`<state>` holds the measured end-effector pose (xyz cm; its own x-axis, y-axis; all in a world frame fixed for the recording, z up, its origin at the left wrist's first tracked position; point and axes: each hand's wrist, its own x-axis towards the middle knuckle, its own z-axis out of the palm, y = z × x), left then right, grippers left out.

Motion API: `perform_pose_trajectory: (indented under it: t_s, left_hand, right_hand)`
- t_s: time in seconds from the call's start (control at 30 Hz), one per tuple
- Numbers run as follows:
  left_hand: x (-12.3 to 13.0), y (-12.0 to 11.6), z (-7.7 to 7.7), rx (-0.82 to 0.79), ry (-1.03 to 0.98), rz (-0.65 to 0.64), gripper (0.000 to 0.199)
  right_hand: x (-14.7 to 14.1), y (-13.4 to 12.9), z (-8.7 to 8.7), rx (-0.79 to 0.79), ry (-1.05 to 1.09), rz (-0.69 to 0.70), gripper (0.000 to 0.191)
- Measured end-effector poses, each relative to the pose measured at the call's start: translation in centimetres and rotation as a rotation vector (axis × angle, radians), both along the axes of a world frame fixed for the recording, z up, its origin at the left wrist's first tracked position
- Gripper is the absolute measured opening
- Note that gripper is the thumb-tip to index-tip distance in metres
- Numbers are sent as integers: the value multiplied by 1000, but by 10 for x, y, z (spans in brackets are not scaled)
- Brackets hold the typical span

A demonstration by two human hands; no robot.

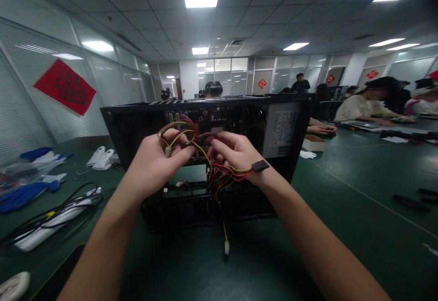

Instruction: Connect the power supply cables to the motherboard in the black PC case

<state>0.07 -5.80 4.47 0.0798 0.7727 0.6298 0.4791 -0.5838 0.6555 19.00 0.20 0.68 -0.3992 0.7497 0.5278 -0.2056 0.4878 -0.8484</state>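
An open black computer case [123, 130] lies on the green table, its inside facing me. My left hand [164, 155] pinches part of a bundle of red, yellow and black power cables [219, 175]. Opposite it, my right hand [234, 150] has its fingers closed on the same cables, close to the left fingertips. A black connector [260, 166] rests against my right wrist. One white connector [226, 247] dangles below the case's near edge. Behind the hands sit the circuit board [219, 116] and, at the right, the power supply [281, 130] with its label.
To the left are a white power strip [51, 225] with black cord, blue gloves [23, 196] and white objects [101, 157]. A small box [314, 143] stands right of the case. Other people sit at the table on the right, one in a light shirt [359, 105].
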Motion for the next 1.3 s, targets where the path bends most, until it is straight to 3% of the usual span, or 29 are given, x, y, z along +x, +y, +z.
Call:
perform_pose_trajectory:
  t_s: [0.23, 0.43, 0.5, 0.63, 0.77, 0.97, 1.13, 1.3]
  left_hand:
    - [-11, 20, -7, 146, 245, 344, 26]
    - [-23, 37, -17, -17, 599, 681, 34]
    - [-25, 38, -21, -95, 701, 731, 34]
    - [-24, 36, -31, -205, 827, 678, 28]
    - [-22, 37, -37, -263, 883, 604, 25]
    - [-22, 35, -29, -238, 777, 504, 45]
    - [-30, 33, -32, -214, 717, 394, 33]
    - [-33, 30, -35, -219, 780, 407, 35]
  right_hand:
    - [-9, 11, -16, -80, -24, 91, 31]
    - [-6, 23, -21, -383, 62, 163, 24]
    - [-6, 25, -22, -422, 120, 163, 17]
    - [-10, 25, -25, -344, 152, 141, 14]
    - [-18, 21, -32, -211, -78, 155, 15]
    - [-17, 23, -34, 41, -245, 91, 18]
    - [-17, 25, -36, 113, -252, 47, 20]
    - [-16, 23, -36, 208, -369, -7, 21]
